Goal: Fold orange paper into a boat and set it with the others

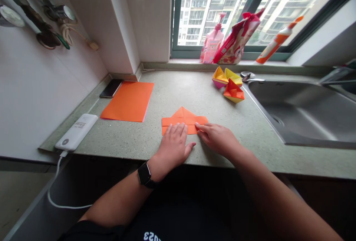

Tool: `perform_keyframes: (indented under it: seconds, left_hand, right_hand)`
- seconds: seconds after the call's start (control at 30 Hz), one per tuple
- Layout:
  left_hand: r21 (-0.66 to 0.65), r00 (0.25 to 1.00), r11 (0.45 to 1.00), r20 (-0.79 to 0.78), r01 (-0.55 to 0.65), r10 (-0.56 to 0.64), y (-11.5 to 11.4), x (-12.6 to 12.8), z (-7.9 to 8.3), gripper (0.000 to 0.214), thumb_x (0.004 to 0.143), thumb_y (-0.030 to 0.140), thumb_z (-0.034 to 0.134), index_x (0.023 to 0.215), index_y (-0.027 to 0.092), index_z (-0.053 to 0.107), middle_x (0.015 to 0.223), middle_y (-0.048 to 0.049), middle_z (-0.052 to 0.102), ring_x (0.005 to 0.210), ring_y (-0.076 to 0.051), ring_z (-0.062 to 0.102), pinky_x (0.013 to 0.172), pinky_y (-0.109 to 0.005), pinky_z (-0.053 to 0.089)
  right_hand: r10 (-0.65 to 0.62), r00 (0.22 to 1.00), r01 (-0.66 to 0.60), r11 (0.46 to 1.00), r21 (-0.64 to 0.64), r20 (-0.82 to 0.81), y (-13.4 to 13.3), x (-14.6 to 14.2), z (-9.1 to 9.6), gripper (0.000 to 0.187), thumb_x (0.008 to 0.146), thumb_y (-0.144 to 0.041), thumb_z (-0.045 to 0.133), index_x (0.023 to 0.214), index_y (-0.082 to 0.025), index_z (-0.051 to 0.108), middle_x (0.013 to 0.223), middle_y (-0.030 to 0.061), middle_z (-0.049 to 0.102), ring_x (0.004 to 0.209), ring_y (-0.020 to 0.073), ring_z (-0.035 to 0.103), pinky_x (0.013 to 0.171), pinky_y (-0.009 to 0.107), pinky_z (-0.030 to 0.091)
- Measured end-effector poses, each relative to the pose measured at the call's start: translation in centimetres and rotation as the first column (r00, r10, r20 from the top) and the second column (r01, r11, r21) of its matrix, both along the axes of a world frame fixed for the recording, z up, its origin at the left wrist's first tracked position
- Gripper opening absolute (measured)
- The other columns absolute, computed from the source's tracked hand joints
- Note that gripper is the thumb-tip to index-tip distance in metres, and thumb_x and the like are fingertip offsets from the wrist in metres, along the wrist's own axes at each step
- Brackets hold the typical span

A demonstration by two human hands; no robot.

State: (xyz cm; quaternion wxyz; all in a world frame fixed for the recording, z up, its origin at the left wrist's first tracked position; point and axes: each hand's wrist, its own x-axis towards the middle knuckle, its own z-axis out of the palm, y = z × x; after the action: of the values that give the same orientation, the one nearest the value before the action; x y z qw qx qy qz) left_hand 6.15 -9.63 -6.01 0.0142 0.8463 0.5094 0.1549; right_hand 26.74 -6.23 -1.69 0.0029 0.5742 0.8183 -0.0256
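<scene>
My left hand lay flat on the paper; my right seemed to pinch its edge. Uneven pressing could skew the crease.

A speckled green countertop ran beyond the hands toward a window showing apartment blocks (daylight came through it). A steel sink lay to their right, a white tiled wall to their left.

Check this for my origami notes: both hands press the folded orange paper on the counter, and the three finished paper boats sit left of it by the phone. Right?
Not quite. In the head view the paper boats sit to the right, beside the sink. Both hands do press the folded orange paper.
</scene>
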Motion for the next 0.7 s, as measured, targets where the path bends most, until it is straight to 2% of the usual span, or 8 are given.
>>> perform_keyframes:
  seconds: [0.2, 0.37, 0.57, 0.7]
  left_hand:
    - [0.005, 1.0, 1.0, 0.016, 0.011, -0.011, 0.3, -0.4, -0.2, 0.059, 0.113, 0.048, 0.053, 0.159, 0.011, 0.055, 0.161, -0.019, 0.06, 0.152, -0.036, 0.053, 0.131, -0.056, 0.038]
    - [0.05, 0.999, 0.998, 0.008, -0.033, 0.033, -0.2, -0.9, -0.2, 0.054, 0.112, 0.045, 0.053, 0.155, 0.011, 0.058, 0.156, -0.0192, 0.064, 0.147, -0.037, 0.056, 0.128, -0.057, 0.04]
    - [0.099, 0.99, 0.985, -0.016, -0.14, 0.143, -1.0, -4.4, 0.1, 0.052, 0.112, 0.043, 0.05, 0.15, 0.01, 0.062, 0.149, -0.0217, 0.068, 0.141, -0.039, 0.061, 0.126, -0.061, 0.042]
    - [0.09, 0.985, 0.982, -0.03, -0.166, 0.169, -1.4, -5.8, 0.8, 0.051, 0.111, 0.041, 0.05, 0.153, 0.012, 0.06, 0.144, -0.021, 0.071, 0.138, -0.037, 0.063, 0.128, -0.06, 0.041]
  right_hand:
    - [0.057, 0.998, -0.055, 0.997, -0.056, 0.028, -0.2, -2.5, 0.7, 0.044, 0.113, -0.032, 0.045, 0.149, -0.027, 0.07, 0.119, 0.0096, 0.082, 0.105, 0.0249, 0.078, 0.087, 0.033, 0.056]
    - [0.037, 0.996, -0.032, 0.998, -0.057, 0.081, 0.0, -3.7, 1.2, 0.044, 0.114, -0.032, 0.041, 0.141, -0.028, 0.075, 0.12, 0.0091, 0.082, 0.103, 0.0241, 0.077, 0.082, 0.032, 0.053]
    - [0.032, 0.997, -0.028, 0.997, -0.065, 0.068, -0.1, -3.5, 1.3, 0.044, 0.115, -0.032, 0.039, 0.141, -0.027, 0.075, 0.117, 0.0091, 0.083, 0.104, 0.0269, 0.078, 0.077, 0.034, 0.053]
    - [0.032, 0.998, -0.029, 0.998, -0.063, 0.055, -0.2, -3.7, 1.1, 0.043, 0.115, -0.032, 0.04, 0.14, -0.026, 0.075, 0.114, 0.01, 0.084, 0.103, 0.0265, 0.078, 0.076, 0.033, 0.052]
